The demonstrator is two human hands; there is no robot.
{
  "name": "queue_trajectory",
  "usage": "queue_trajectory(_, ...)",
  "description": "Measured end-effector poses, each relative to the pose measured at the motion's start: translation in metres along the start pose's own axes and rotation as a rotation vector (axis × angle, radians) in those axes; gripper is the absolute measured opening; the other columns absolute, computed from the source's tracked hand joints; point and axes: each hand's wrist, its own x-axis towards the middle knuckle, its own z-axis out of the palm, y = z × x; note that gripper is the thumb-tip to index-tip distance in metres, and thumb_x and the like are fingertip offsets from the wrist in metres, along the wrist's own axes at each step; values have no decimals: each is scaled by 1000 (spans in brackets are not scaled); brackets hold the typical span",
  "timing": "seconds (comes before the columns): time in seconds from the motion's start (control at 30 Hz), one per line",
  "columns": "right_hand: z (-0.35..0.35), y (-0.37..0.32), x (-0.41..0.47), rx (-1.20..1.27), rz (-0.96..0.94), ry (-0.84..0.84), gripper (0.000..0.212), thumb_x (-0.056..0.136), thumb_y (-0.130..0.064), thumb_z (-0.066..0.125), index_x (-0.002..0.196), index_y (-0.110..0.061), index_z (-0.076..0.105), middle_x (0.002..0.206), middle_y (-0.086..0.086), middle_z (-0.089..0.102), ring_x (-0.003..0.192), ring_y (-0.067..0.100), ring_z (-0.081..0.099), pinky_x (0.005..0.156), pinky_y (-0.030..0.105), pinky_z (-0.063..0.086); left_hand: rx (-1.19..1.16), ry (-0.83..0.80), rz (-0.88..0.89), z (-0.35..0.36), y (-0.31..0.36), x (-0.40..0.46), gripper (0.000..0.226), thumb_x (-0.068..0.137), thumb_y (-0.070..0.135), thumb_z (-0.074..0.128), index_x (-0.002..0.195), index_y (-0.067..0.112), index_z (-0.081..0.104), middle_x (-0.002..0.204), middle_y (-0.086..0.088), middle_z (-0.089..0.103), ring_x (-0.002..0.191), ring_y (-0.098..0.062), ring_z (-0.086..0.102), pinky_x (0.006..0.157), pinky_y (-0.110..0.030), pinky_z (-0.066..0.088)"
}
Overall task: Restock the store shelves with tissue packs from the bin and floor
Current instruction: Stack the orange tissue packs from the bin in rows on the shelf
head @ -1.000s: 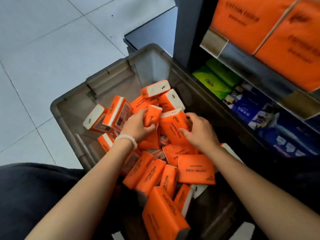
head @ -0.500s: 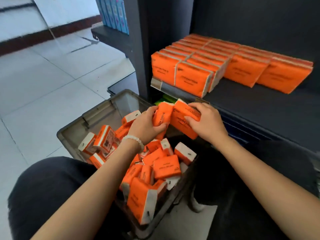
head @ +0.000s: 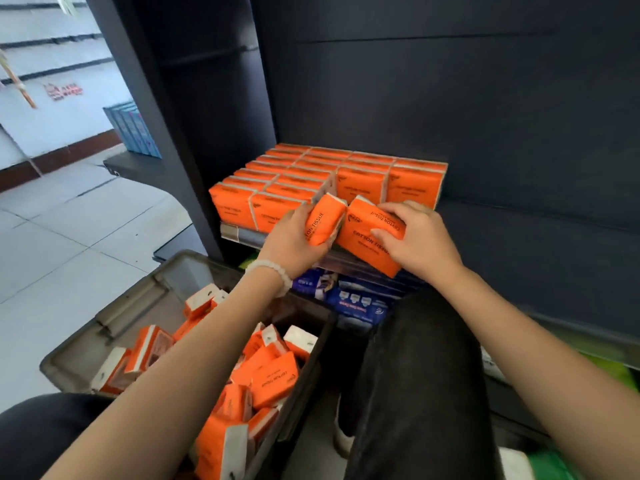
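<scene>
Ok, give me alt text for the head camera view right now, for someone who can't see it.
A person's left hand and right hand each hold an orange tissue pack at a dark shelf partly stocked with matching packs; a grey bin of more packs sits below.

Bin with loose packs lower left; stocked packs on shelf above, behind it.

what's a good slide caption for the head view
Left hand and right hand each lift an orange tissue pack from the bin toward the shelf.
</scene>
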Motion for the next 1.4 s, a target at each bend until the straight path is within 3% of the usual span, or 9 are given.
queue_trajectory(0.17,-18,27,15,-86,37,7,47,83,-33,67,127,-20,57,124,3,58,117,23,49,97,38,42,36,-68,-24,-1,15,25,63,80,21,72,135,14,42,127,-7,56,115,-22,54,90,-24,38)
queue_trajectory(0.33,-24,48,38,-148,69,-8,48,85,-36,65,130,-23,54,126,1,56,118,21,47,97,37,41,93,-114,-32,7,19,55,63,79,27,72,132,18,40,127,-6,57,113,-23,55,95,-35,45)
queue_trajectory(0.5,-27,76,54,-227,88,25,47,84,-31,67,129,-21,56,119,4,60,110,25,50,95,39,41,232,-120,112,33,24,89,57,82,31,66,133,26,40,148,-4,35,129,-24,42,100,-39,42)
queue_trajectory(0.6,-28,98,54,-288,133,13,47,83,-30,67,128,-19,57,117,5,60,109,27,50,94,40,41,359,-176,185,54,28,103,52,85,38,61,133,28,42,139,-2,44,128,-23,41,100,-37,39)
queue_trajectory(0.73,-27,117,45,-317,194,-26,46,83,-29,67,128,-19,57,117,5,59,110,27,49,94,40,40,334,-375,107,80,27,101,47,86,59,50,123,30,55,130,3,50,123,-18,45,101,-36,39)
queue_trajectory(0.83,-26,122,43,-306,194,-33,46,83,-28,68,127,-19,58,116,5,59,109,27,50,94,41,43,284,-371,93,85,22,102,44,85,55,56,119,29,57,130,2,49,123,-19,44,102,-38,38)
queue_trajectory(0.97,-25,123,48,-300,191,-42,46,83,-28,68,127,-18,58,116,5,59,109,27,50,95,40,42,241,-525,18,84,23,111,68,81,54,63,138,27,37,140,-4,42,128,-24,42,104,-41,37)
queue_trajectory(1.17,-24,124,46,-287,179,-35,47,83,-28,68,128,-19,56,116,4,58,109,26,49,95,40,42,434,-548,32,82,36,121,89,70,61,69,141,24,33,136,-5,42,126,-26,40,103,-45,38)
queue_trajectory(1.4,-31,125,41,-300,179,-52,52,83,-30,68,132,-20,52,121,3,57,112,24,49,96,39,41,433,-594,95,71,56,125,69,72,50,74,126,23,40,123,-5,55,111,-25,53,86,-36,43)
